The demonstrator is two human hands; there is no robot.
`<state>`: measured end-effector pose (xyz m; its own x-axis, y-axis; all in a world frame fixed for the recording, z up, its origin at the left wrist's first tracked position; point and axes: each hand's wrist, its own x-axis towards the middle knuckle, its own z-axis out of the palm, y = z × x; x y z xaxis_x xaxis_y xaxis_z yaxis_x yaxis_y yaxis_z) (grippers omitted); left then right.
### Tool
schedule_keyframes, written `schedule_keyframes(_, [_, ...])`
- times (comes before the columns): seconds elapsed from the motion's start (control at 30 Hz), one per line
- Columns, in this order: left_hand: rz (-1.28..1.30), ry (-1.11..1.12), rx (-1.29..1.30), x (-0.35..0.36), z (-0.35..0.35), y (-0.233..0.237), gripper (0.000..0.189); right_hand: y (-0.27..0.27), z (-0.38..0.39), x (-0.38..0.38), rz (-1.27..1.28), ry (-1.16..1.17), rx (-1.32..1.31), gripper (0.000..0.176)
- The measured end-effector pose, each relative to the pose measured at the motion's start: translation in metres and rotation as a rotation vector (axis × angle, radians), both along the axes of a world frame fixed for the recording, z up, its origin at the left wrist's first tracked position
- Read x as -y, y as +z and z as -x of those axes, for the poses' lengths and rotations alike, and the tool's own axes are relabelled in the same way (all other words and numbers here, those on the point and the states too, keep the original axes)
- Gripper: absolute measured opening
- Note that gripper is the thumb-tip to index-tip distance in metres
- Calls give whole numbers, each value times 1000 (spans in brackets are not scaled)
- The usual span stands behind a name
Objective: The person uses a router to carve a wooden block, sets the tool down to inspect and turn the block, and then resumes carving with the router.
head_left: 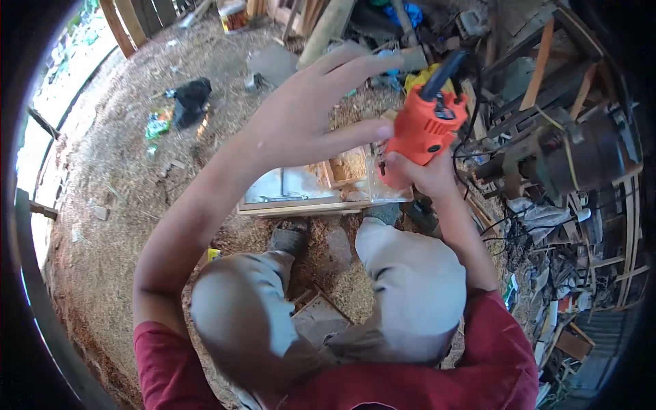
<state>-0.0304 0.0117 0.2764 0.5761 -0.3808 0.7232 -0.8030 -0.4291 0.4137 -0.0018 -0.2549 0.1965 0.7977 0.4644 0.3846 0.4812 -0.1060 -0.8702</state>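
Observation:
An orange corded power tool (425,126) with vent slots and a black cord sleeve is held up in my right hand (432,176), its fingers wrapped around the lower body. My left hand (301,113) is raised beside it, fingers spread, the thumb tip overlapping the tool's left edge in this view. Beneath the hands, a shallow wooden tray (301,206) rests in front of my feet. A metal wrench (283,198) lies along its near side, and a smaller wooden box (331,176) with sawdust sits within it.
Sawdust and shavings cover the ground (130,225). A black bag (191,102) lies at the left. On the right are a large motor-like machine (588,154), cables and stacked wood scraps (540,65). A paint bucket (234,17) stands at the back.

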Motion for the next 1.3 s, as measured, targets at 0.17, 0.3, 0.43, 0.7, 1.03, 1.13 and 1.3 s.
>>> schedule_keyframes(0.17, [128,46,-271,39,56,64,44,75,60,-14,50,36,86,54])
schedule_keyframes(0.3, [393,113,-191,60,124,93,28,120,110,-21,47,125,113,55])
schedule_keyframes(0.43, [581,176,-217,66,167,107,28,143,147,-21,132,158,133,50])
schedule_keyframes(0.7, [622,52,-493,52,201,145,53,173,172,-20,147,159,79,44])
schedule_keyframes(1.03, [604,161,-763,34,19,17,63,97,96,29,-165,-193,-8,50])
schedule_keyframes(1.13, [184,364,-830,38,3,-35,60,75,56,47,-242,-296,-172,36])
schedule_keyframes(1.3, [-688,471,-659,35,-10,-117,82,51,20,64,-249,-404,-265,33])
